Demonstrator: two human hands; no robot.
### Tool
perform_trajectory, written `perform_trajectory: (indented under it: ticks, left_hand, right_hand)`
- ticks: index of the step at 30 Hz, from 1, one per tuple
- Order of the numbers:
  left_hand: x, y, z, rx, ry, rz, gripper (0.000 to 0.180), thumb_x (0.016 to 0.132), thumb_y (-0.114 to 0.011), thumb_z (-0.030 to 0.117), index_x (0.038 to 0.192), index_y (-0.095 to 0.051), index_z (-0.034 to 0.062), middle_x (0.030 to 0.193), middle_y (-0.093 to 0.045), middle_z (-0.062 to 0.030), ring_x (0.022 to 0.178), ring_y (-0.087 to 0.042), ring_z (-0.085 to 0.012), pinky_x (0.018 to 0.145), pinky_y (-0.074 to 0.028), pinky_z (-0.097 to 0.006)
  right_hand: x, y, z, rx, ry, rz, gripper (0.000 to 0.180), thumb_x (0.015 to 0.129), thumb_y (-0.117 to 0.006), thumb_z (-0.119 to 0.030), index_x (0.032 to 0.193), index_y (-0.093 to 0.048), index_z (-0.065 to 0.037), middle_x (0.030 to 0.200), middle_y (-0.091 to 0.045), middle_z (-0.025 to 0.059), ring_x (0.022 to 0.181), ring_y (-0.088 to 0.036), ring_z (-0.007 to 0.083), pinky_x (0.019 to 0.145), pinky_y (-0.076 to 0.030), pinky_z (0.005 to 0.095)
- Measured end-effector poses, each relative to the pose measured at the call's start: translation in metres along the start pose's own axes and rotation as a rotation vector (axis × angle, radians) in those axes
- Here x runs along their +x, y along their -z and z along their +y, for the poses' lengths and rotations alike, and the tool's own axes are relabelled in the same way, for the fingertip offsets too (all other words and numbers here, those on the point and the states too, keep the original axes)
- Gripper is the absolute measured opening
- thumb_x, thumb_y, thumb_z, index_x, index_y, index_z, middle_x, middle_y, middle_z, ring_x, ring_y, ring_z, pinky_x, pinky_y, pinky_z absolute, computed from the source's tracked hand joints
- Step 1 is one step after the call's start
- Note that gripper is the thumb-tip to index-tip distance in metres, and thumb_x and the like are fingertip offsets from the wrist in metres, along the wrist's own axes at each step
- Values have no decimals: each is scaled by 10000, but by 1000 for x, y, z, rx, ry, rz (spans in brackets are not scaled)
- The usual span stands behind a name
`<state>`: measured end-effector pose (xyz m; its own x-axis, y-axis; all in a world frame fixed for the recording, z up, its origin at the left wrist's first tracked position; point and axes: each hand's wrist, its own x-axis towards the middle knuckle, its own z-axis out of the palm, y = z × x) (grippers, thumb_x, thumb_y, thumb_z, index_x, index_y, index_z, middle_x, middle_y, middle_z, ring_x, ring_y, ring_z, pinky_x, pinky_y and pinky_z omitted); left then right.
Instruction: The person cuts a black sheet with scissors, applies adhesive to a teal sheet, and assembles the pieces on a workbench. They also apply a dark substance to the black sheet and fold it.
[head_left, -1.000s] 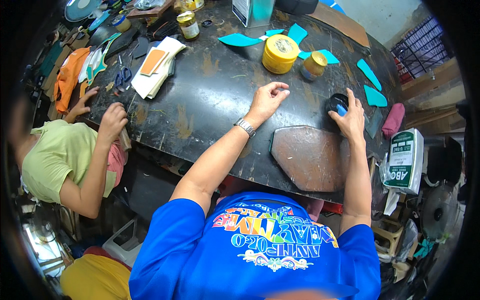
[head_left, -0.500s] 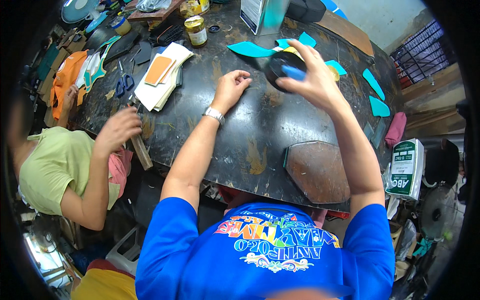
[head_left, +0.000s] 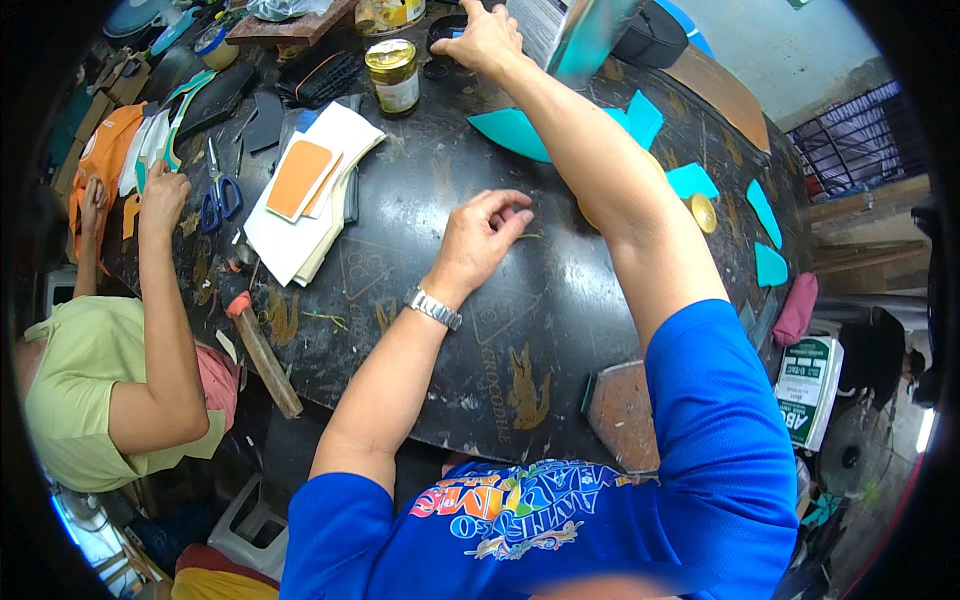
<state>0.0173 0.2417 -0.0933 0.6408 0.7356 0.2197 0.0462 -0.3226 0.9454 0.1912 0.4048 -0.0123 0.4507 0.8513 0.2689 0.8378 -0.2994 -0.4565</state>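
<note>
My right hand (head_left: 485, 42) reaches across the table to its far side, its thumb and fingers spread around a black round container (head_left: 446, 30), partly hidden by the hand. My left hand (head_left: 483, 240) rests over the middle of the dark tabletop, its fingers loosely bent with a gap between thumb and forefinger, and nothing shows in it. Teal cut pieces (head_left: 510, 133) lie beyond it, partly covered by my right forearm. A jar with a gold lid (head_left: 392, 75) stands near the black container. To the left lies a stack of white sheets (head_left: 312, 190) with orange pieces (head_left: 302, 178) on top.
At the left, a co-worker's hand (head_left: 163, 195) is near orange and white pieces. Blue-handled scissors (head_left: 220, 200) and a hammer (head_left: 262, 345) lie between us. A tall metal can (head_left: 585, 45) stands behind my right forearm. A brown board (head_left: 622, 415) lies at the near edge.
My right hand has carried the black round container from above the teal pieces to the far side, leftward. My left hand has barely moved. The co-worker's hand has shifted toward the orange pieces.
</note>
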Motion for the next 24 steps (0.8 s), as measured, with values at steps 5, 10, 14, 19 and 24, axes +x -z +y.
perform_trajectory:
  ticks: [5,10,14,19,24]
  left_hand:
    - [0,1,7,15,8,-11,204,866,-718,128,1043,-707,26,784,-617,-75,629,-588,-143,628,-501,-279]
    - [1,0,9,20,36,-28,185,859,-722,119,1022,-710,31,779,-613,-64,624,-589,-137,621,-499,-279]
    - [1,-2,6,38,-2,-19,179,847,-731,89,1015,-714,32,778,-624,-70,663,-588,-137,631,-495,-279]
    - [2,-6,-1,-45,60,32,148,922,-662,80,1047,-717,23,851,-675,-61,687,-592,-107,639,-499,-264]
    - [1,-5,-3,-91,150,-11,214,1021,-553,167,1148,-708,90,650,-560,33,550,-491,-30,488,-401,-209]
  right_hand:
    - [42,-30,2,-5,-41,51,913,733,-787,-405,1487,-345,-140,1400,-410,270,1285,-434,460,1050,-409,531]
    - [51,-45,8,-57,-39,80,899,734,-807,-393,1467,-353,-141,1399,-401,255,1277,-436,462,1041,-403,553]
    - [46,-43,11,-10,-93,-12,902,722,-807,-519,1413,-379,-128,1356,-422,234,1253,-447,466,995,-413,591]
    - [26,-40,5,89,29,101,944,790,-738,-512,1520,-266,-145,1601,-169,229,1434,-256,460,1069,-303,672]
    - [-39,-5,10,125,146,90,635,793,-731,-223,1338,-440,-71,1324,-477,274,1198,-534,424,990,-442,506]
